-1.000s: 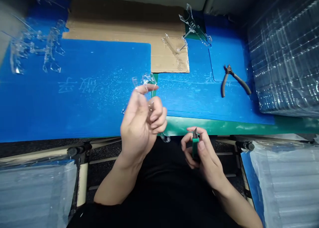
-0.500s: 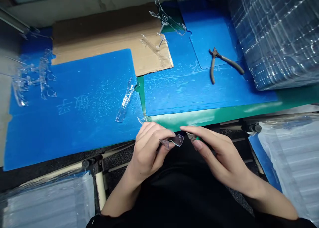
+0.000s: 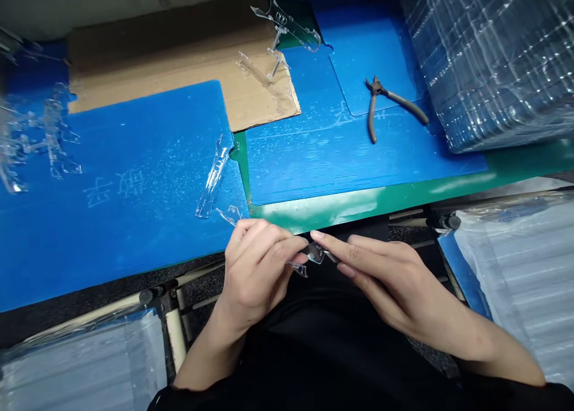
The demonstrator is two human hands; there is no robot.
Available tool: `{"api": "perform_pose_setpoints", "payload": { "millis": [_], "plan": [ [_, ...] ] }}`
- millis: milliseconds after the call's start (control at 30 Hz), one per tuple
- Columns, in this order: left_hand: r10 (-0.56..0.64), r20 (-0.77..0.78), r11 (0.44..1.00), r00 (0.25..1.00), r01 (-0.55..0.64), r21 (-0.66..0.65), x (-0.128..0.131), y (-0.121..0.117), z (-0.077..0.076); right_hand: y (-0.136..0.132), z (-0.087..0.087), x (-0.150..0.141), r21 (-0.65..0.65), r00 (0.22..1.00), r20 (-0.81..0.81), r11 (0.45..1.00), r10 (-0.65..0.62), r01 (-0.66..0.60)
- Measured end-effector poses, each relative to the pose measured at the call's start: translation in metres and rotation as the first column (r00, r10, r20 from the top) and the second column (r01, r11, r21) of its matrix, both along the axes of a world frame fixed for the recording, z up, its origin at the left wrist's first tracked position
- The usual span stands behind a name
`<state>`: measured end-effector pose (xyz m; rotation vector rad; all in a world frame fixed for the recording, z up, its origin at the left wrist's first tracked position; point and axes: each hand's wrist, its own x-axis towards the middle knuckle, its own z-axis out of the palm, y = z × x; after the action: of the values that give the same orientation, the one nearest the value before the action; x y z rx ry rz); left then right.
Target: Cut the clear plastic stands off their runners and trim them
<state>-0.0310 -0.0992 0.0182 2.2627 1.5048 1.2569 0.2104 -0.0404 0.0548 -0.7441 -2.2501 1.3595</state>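
Note:
My left hand (image 3: 255, 267) is closed around a small clear plastic part (image 3: 309, 256) just below the table's front edge. My right hand (image 3: 381, 270) meets it from the right, fingers pressed together on a small cutting tool whose metal tip touches the part; most of the tool is hidden in the hand. Another long clear plastic piece (image 3: 213, 176) lies on the left blue sheet (image 3: 112, 207) just above my left hand.
Grey-handled pliers (image 3: 381, 100) lie on the right blue sheet (image 3: 359, 154). More clear plastic parts sit at the far left (image 3: 40, 142) and on the cardboard (image 3: 179, 70) at the back. Wrapped stacks of clear trays (image 3: 488, 58) fill the right side.
A second ago my left hand held a clear piece up over the table; that long piece now lies on the blue sheet. Both hands have come together below the table edge on a smaller clear part.

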Motion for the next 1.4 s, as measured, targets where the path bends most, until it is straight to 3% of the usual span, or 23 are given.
{"api": "perform_pose_setpoints", "payload": {
  "millis": [567,833,967,1167,1267,1400],
  "plan": [
    [0.001,-0.03,0.999,1.0,-0.002,-0.052,0.0,-0.004,0.002,-0.006,0.006,0.004,0.282,0.97,0.24,0.959,-0.041,-0.029],
    [-0.039,-0.017,0.994,0.999,0.037,-0.106,0.001,-0.007,0.004,0.005,-0.005,0.005,0.517,0.92,0.356,0.855,-0.165,-0.047],
    [-0.056,0.135,0.98,0.989,0.08,-0.183,0.004,-0.013,0.004,0.023,-0.021,0.003,0.373,0.94,0.278,0.924,-0.198,0.085],
    [0.144,0.47,0.918,0.871,0.06,-0.392,0.006,-0.02,0.003,0.018,-0.024,0.002,0.16,0.945,0.211,0.963,-0.25,0.219],
    [0.187,0.569,0.899,0.801,0.094,-0.428,0.008,-0.022,0.002,0.014,-0.022,0.002,0.14,0.955,0.161,0.963,-0.25,0.229],
    [0.142,0.692,0.872,0.708,0.242,-0.426,0.015,-0.023,0.0,0.008,-0.022,-0.003,0.177,0.98,0.027,0.966,-0.197,0.189]
  ]
}}
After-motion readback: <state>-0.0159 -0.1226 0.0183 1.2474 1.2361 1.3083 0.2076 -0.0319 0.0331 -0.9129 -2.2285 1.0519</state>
